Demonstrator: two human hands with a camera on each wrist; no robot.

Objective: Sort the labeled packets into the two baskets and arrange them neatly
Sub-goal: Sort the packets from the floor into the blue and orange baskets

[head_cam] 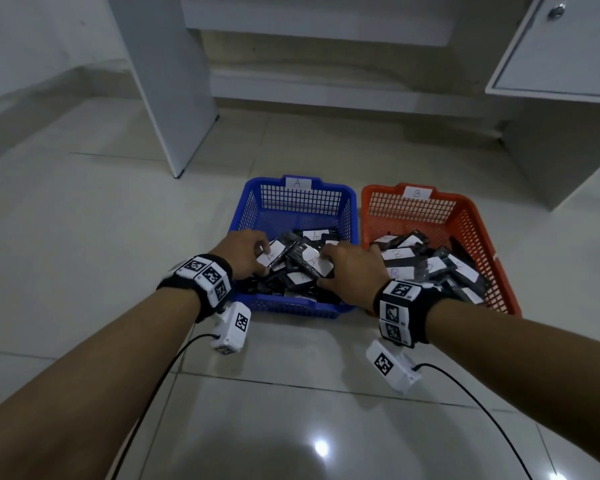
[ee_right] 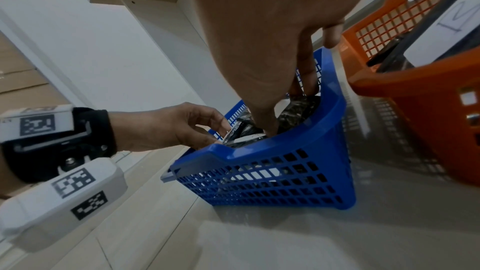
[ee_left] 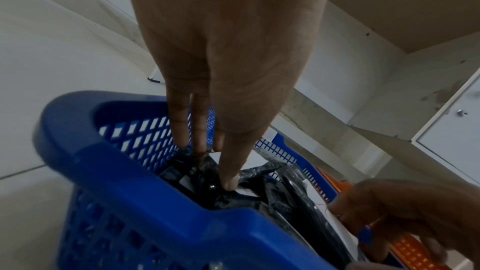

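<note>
The blue basket [head_cam: 293, 202], tagged A, holds a loose heap of black packets [head_cam: 314, 261] with white A labels. Beside it on the right, the orange basket [head_cam: 465, 216], tagged B, holds packets labelled B [head_cam: 400, 254]. Both hands reach into the blue basket. My left hand [head_cam: 262, 258] pinches packets between thumb and fingers at the heap's left side; the left wrist view shows the thumb tip of this left hand [ee_left: 215, 166] on dark plastic. My right hand [head_cam: 326, 268] grips packets on the right side, and in the right wrist view that right hand [ee_right: 288, 108] has its thumb dug in near the blue basket's [ee_right: 285, 155] front rim.
The baskets stand on a glossy tiled floor [head_cam: 291, 393]. A white furniture panel [head_cam: 174, 98] rises behind on the left and a white cabinet door [head_cam: 561, 46] on the right. Black cables trail from both wrist cameras across the floor.
</note>
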